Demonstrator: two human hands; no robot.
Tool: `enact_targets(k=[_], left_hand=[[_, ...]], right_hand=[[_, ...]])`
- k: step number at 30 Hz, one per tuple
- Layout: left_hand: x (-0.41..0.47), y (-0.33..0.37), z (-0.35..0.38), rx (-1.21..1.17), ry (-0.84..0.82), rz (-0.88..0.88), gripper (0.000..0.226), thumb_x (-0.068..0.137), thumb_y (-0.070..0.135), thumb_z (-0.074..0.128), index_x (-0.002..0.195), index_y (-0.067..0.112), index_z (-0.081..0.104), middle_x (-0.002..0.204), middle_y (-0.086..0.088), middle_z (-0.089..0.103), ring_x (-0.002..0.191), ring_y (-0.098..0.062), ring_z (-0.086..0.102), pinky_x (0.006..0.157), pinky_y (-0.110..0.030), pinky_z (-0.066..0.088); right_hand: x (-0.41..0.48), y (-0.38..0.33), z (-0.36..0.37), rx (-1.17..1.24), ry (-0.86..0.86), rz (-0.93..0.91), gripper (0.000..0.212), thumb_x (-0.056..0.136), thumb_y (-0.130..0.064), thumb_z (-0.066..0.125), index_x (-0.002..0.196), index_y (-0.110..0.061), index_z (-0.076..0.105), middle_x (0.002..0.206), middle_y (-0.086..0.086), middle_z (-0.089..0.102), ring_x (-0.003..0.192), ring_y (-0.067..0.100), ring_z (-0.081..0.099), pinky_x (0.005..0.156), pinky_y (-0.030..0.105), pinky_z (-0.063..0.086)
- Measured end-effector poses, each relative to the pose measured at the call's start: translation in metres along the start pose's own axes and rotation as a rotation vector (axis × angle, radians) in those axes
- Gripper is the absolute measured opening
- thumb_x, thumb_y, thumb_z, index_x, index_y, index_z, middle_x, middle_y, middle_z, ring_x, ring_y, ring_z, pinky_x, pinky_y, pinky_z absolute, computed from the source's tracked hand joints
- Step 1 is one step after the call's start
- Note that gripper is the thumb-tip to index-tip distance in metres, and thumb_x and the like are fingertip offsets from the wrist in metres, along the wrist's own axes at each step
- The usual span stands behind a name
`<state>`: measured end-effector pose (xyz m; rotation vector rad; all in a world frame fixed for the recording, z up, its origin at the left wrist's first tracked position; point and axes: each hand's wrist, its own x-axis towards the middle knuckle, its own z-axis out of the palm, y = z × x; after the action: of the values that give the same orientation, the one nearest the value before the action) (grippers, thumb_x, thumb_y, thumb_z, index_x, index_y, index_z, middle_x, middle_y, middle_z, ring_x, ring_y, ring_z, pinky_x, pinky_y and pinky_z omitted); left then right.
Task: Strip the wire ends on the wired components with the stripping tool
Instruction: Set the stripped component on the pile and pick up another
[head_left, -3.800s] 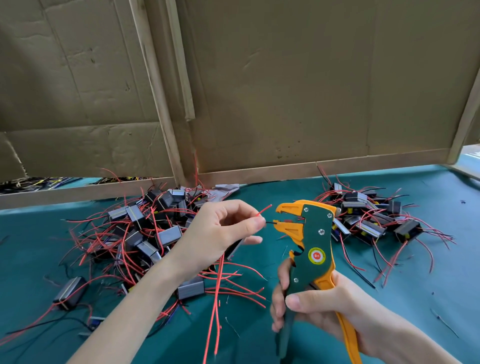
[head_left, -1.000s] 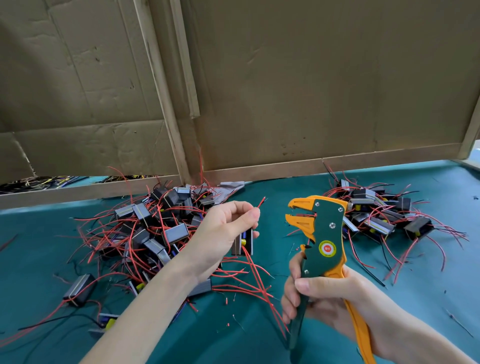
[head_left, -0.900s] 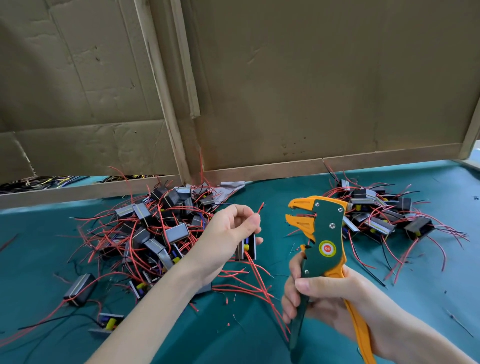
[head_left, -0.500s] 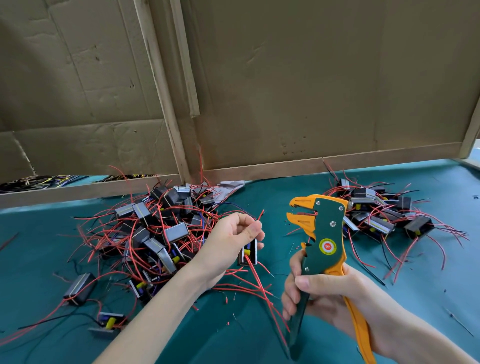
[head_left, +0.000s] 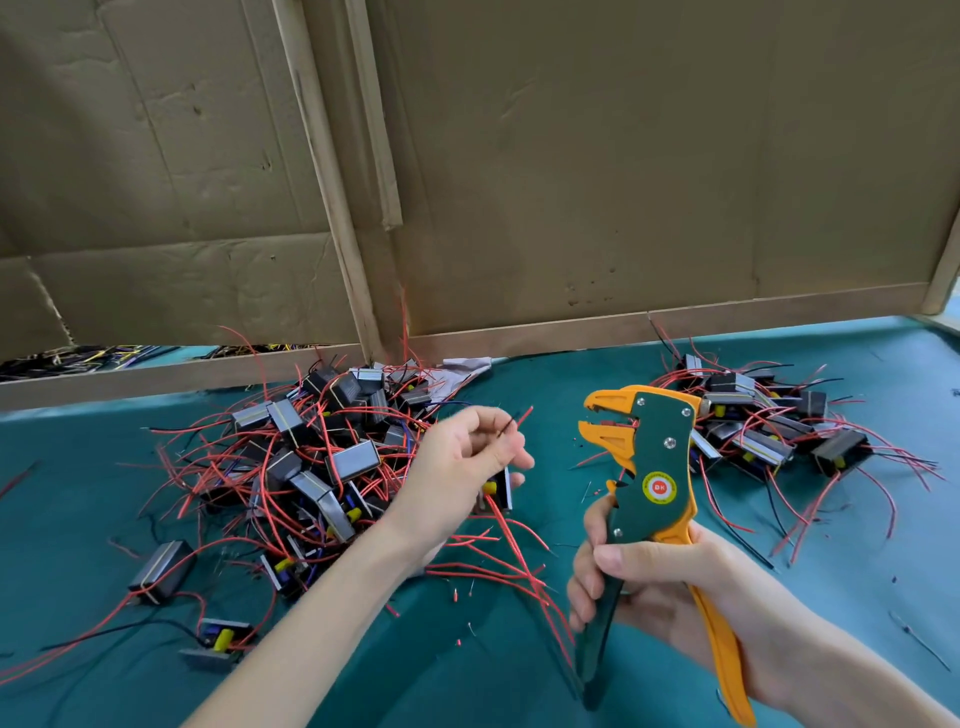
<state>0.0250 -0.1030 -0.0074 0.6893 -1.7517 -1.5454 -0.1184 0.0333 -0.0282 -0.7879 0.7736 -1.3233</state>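
Teal cloth (head_left: 467, 686) covers the whole bench, with brown cardboard (head_left: 623, 156) standing up as a back wall behind it.

The right hand (head_left: 675, 587) is wrapped tight around the handles of the stripping tool (head_left: 657, 457), thumb laid across the front. The tool has a green body, orange jaws and a round red-and-yellow sticker. It stands roughly upright, with the jaws pointing left and sitting a little apart.

The left hand (head_left: 462, 462) is raised just left of those jaws, fingers curled, pinching wire ends between thumb and fingertips. The tip of a red wire (head_left: 523, 415) pokes out up and to the right, with a thin black wire (head_left: 506, 427) right next to it. Both tips are near the jaws but not touching them.

The wired component (head_left: 500, 491) hangs just under the left hand. It's a small dark block with a yellow bit showing, and red leads trail from there down onto the cloth.

There's a big left pile (head_left: 322, 452) of the same blocks, all tangled in red wire, behind the left forearm. A smaller right pile (head_left: 769, 421) sits behind the tool. A couple of loose blocks (head_left: 161, 571) lie at the front left. Tiny red snippets (head_left: 456, 594) are scattered on the cloth between the arms.
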Motion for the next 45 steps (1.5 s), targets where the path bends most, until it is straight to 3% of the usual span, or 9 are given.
enact_targets(k=[5, 8, 12, 18, 20, 23, 25, 31, 45], left_hand=[[-0.004, 0.035, -0.008, 0.073, -0.024, 0.213, 0.010, 0.087, 0.020, 0.057, 0.090, 0.018, 0.066, 0.078, 0.002, 0.075, 0.082, -0.009, 0.069, 0.068, -0.018, 0.052], [-0.010, 0.049, -0.010, 0.182, -0.086, 0.271, 0.015, 0.085, 0.025, 0.056, 0.097, 0.018, 0.060, 0.080, 0.000, 0.076, 0.079, -0.015, 0.068, 0.071, -0.018, 0.052], [-0.015, 0.060, -0.010, 0.267, -0.164, 0.259, 0.009, 0.087, 0.020, 0.058, 0.091, 0.014, 0.062, 0.076, 0.001, 0.075, 0.069, -0.002, 0.065, 0.068, -0.013, 0.049], [-0.017, 0.061, -0.008, 0.262, -0.192, 0.204, 0.007, 0.088, 0.010, 0.062, 0.083, 0.012, 0.065, 0.066, 0.000, 0.072, 0.063, -0.008, 0.058, 0.064, -0.014, 0.045], [-0.017, 0.060, -0.008, 0.261, -0.191, 0.191, 0.008, 0.088, 0.011, 0.063, 0.081, 0.015, 0.065, 0.064, 0.001, 0.070, 0.066, -0.016, 0.056, 0.064, -0.017, 0.044], [-0.016, 0.059, -0.007, 0.242, -0.188, 0.173, 0.011, 0.085, 0.015, 0.069, 0.076, 0.022, 0.067, 0.061, 0.001, 0.068, 0.068, -0.029, 0.052, 0.069, -0.036, 0.040], [-0.016, 0.059, -0.008, 0.229, -0.189, 0.165, 0.009, 0.080, 0.021, 0.069, 0.073, 0.025, 0.069, 0.059, 0.000, 0.066, 0.065, -0.029, 0.050, 0.069, -0.040, 0.038], [-0.014, 0.057, -0.012, 0.219, -0.174, 0.178, 0.010, 0.078, 0.020, 0.075, 0.069, 0.023, 0.070, 0.058, -0.004, 0.060, 0.051, -0.008, 0.053, 0.059, -0.018, 0.045], [-0.014, 0.052, -0.013, 0.251, -0.254, 0.157, 0.009, 0.082, 0.009, 0.069, 0.074, 0.012, 0.071, 0.056, 0.004, 0.058, 0.052, -0.005, 0.049, 0.056, -0.014, 0.041]], right_hand=[[-0.001, 0.000, 0.001, -0.003, -0.018, -0.020, 0.023, 0.063, -0.004, 0.073, 0.077, -0.003, 0.055, 0.066, 0.022, 0.053, 0.063, 0.036, 0.058, 0.067, 0.045, 0.053], [-0.003, 0.000, 0.003, -0.016, -0.065, -0.034, 0.023, 0.065, -0.004, 0.072, 0.078, -0.002, 0.053, 0.065, 0.022, 0.054, 0.063, 0.036, 0.058, 0.067, 0.047, 0.053], [-0.007, 0.000, 0.002, -0.085, -0.149, -0.052, 0.017, 0.073, -0.006, 0.072, 0.082, -0.006, 0.057, 0.069, 0.020, 0.057, 0.067, 0.034, 0.059, 0.072, 0.045, 0.052], [-0.009, 0.001, -0.001, -0.144, -0.205, -0.049, 0.020, 0.080, -0.015, 0.077, 0.088, -0.011, 0.060, 0.077, 0.017, 0.063, 0.075, 0.033, 0.061, 0.079, 0.044, 0.049], [-0.010, 0.001, -0.002, -0.152, -0.205, -0.042, 0.018, 0.082, -0.014, 0.075, 0.089, -0.011, 0.059, 0.079, 0.017, 0.063, 0.077, 0.034, 0.060, 0.081, 0.046, 0.047], [-0.011, -0.002, -0.002, -0.150, -0.205, -0.038, 0.016, 0.083, -0.012, 0.074, 0.090, -0.010, 0.059, 0.079, 0.018, 0.063, 0.079, 0.035, 0.059, 0.080, 0.044, 0.049], [-0.011, -0.003, -0.001, -0.142, -0.206, -0.031, 0.016, 0.082, -0.012, 0.074, 0.089, -0.010, 0.059, 0.079, 0.018, 0.063, 0.079, 0.035, 0.060, 0.078, 0.040, 0.050], [-0.013, -0.003, 0.001, -0.140, -0.197, -0.009, 0.017, 0.081, -0.013, 0.076, 0.089, -0.010, 0.061, 0.080, 0.020, 0.063, 0.079, 0.036, 0.061, 0.078, 0.039, 0.050], [-0.014, -0.003, 0.010, -0.167, -0.149, 0.054, 0.014, 0.072, -0.009, 0.075, 0.081, -0.007, 0.064, 0.080, 0.025, 0.061, 0.075, 0.035, 0.062, 0.075, 0.045, 0.053]])
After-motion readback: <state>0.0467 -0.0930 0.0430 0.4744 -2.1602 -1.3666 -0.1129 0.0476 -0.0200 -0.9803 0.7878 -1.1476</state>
